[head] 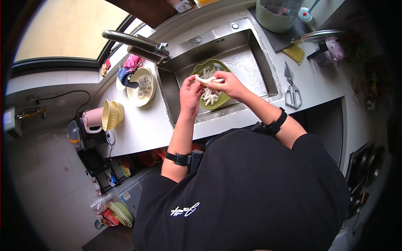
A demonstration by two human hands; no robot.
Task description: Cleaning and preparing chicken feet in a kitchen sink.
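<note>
Between both hands, over the steel sink point(251, 66), is a pale chicken foot point(205, 80). My left hand point(190, 92) grips one end with thumb and fingers, and my right hand point(227, 84) pinches the other end. Below them a green plastic basin point(216, 106) stands in the sink with several more chicken feet point(210, 96) in it. To the left, on the counter, a cream bowl point(133, 95) holds greyish pieces of food point(144, 87) that I cannot name for certain. Kitchen scissors point(292, 89) lie on the counter right of the sink, their blades pointing away from me.
A faucet point(138, 40) reaches over the sink's left back corner. Yellow baskets point(112, 115) and a pink kettle point(92, 120) stand at the left. At the right are a yellow sponge cloth point(294, 54), a glass lid point(317, 35) and a large greenish container point(276, 18).
</note>
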